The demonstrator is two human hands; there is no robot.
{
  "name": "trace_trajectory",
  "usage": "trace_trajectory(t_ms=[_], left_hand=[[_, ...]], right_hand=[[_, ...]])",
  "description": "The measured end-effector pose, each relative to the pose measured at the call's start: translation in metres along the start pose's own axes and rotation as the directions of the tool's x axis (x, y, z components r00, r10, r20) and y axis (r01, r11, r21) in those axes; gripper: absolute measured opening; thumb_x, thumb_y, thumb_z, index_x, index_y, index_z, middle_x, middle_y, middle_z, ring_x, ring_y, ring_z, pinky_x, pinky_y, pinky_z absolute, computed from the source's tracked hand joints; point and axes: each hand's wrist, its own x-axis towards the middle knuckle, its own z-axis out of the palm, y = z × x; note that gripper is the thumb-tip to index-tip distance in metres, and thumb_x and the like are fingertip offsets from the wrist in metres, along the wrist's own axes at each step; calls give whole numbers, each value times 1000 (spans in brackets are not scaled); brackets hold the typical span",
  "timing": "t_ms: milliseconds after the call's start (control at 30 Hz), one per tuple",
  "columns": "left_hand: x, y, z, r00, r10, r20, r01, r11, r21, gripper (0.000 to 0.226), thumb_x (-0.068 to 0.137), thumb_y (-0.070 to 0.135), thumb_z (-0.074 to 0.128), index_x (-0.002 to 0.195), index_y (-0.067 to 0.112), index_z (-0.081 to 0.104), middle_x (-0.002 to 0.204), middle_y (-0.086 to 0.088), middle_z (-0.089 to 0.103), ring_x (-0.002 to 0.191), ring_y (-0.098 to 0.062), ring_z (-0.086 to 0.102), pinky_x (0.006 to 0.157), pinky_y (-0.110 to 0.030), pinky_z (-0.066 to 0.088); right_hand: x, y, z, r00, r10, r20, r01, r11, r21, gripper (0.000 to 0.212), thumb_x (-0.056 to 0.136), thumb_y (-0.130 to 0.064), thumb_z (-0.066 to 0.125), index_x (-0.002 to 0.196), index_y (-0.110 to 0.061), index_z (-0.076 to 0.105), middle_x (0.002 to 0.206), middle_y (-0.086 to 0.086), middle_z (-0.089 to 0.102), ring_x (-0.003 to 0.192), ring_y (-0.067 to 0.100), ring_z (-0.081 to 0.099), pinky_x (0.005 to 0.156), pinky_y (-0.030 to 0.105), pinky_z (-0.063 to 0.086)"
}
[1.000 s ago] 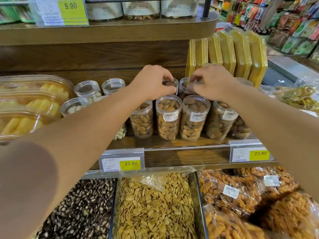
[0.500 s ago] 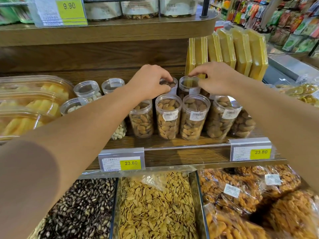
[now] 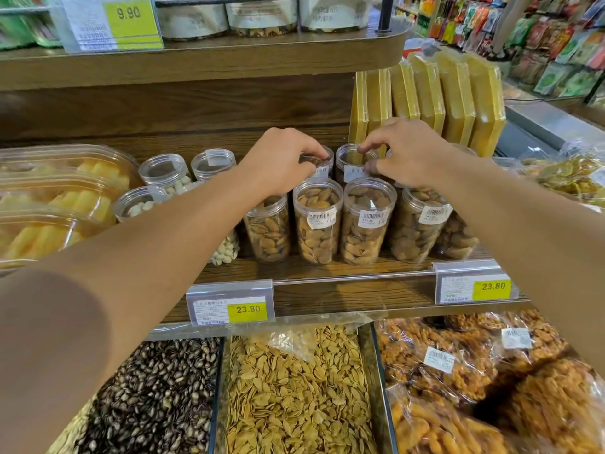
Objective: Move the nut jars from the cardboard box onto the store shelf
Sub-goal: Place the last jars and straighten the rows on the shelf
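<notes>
We see both arms reaching in from the lower corners of the frame to the back row of nut jars on the wooden store shelf [image 3: 327, 270], at the middle of the picture.

Our left hand [image 3: 278, 162] is curled over the top of the left back jar [image 3: 322, 165]; its fingers [image 3: 316, 152] bend down across the clear lid and grip it from above, so the jar sits directly under the fingertips and is mostly hidden by the hand.

Our right hand [image 3: 409, 155] is at the right back jar [image 3: 355, 162], just beside the first. The forefinger touches the far rim of the lid while the thumb presses against the labelled side, so the jar top is pinched between them. The other fingers are loosely curled off to the right.

Both jars stand upright, just behind the front row of almond jars [image 3: 340, 221], which fills the centre of the frame with barcode labels facing us. Yellow flat packs [image 3: 455, 93] lean upright at the upper right, behind our right hand. Jars of pale nuts [image 3: 163, 175] stand at centre left.

Two price tags [image 3: 230, 308] hang on the shelf edge. Below, open bins of seeds [image 3: 294, 388] fill the bottom of the frame.
</notes>
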Motion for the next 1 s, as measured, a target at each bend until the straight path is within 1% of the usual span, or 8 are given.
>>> trace_trajectory(t_ms=[133, 233, 433, 600, 700, 767, 867, 1000], left_hand=[[-1, 2, -1, 1000, -5, 1, 5, 1000, -8, 35, 94, 20, 59, 128, 29, 63, 134, 6, 59, 126, -15, 51, 103, -29, 38], [-8, -1, -9, 997, -35, -61, 34, 999, -30, 33, 93, 26, 60, 126, 29, 63, 132, 6, 60, 125, -14, 51, 104, -31, 38], [-59, -31, -39, 987, -120, -112, 120, 993, -2, 30, 93, 28, 58, 122, 28, 66, 131, 7, 61, 121, -12, 53, 101, -26, 36], [-102, -56, -54, 979, -146, -144, 151, 988, 21, 31, 92, 29, 59, 120, 21, 68, 124, 1, 65, 118, -16, 56, 102, -29, 37], [-119, -72, -49, 980, -152, -128, 165, 982, 93, 42, 86, 46, 56, 116, 18, 70, 115, -4, 68, 110, -23, 59, 95, -39, 47], [-127, -77, -42, 980, -151, -130, 171, 973, 157, 48, 81, 53, 57, 113, 20, 70, 114, -5, 67, 109, -25, 56, 92, -42, 49], [-130, -80, -39, 981, -121, -154, 144, 978, 148, 37, 87, 39, 62, 121, 23, 66, 123, -4, 64, 116, -25, 52, 96, -43, 46], [-133, -82, -47, 996, -41, -77, 40, 999, -7, 37, 86, 13, 63, 122, 24, 67, 133, 1, 60, 127, -18, 48, 110, -34, 31]], right_hand=[[-1, -2, 1, 1000, 12, 7, -12, 1000, 1, 41, 91, -32, 64, 132, -27, 57, 138, 6, 50, 126, 27, 47, 102, 40, 38], [-6, -9, -2, 1000, 13, -11, -13, 999, 36, 43, 92, -28, 60, 135, -24, 54, 140, 7, 49, 129, 28, 45, 102, 38, 38], [-25, -62, -5, 983, -112, -148, 131, 983, 128, 29, 94, -23, 54, 120, -20, 66, 122, 2, 63, 112, 18, 57, 89, 24, 38], [-31, -113, 15, 977, -184, -111, 192, 979, 68, 31, 93, -30, 53, 118, -19, 67, 113, 3, 64, 104, 20, 59, 80, 26, 42], [-32, -135, 28, 981, -164, -107, 163, 987, -18, 40, 91, -40, 53, 124, -20, 63, 115, 5, 63, 109, 25, 57, 85, 36, 50], [-34, -148, 33, 985, -133, -107, 124, 989, -87, 48, 89, -47, 52, 128, -19, 61, 119, 7, 61, 115, 28, 53, 88, 41, 49], [-38, -158, 38, 991, -104, -78, 93, 986, -137, 52, 91, -51, 52, 131, -18, 58, 131, 7, 57, 123, 30, 47, 97, 42, 41], [-44, -153, 31, 985, -174, -7, 174, 984, 21, 50, 84, -20, 61, 134, -19, 57, 141, 3, 52, 133, 27, 38, 111, 43, 32]])
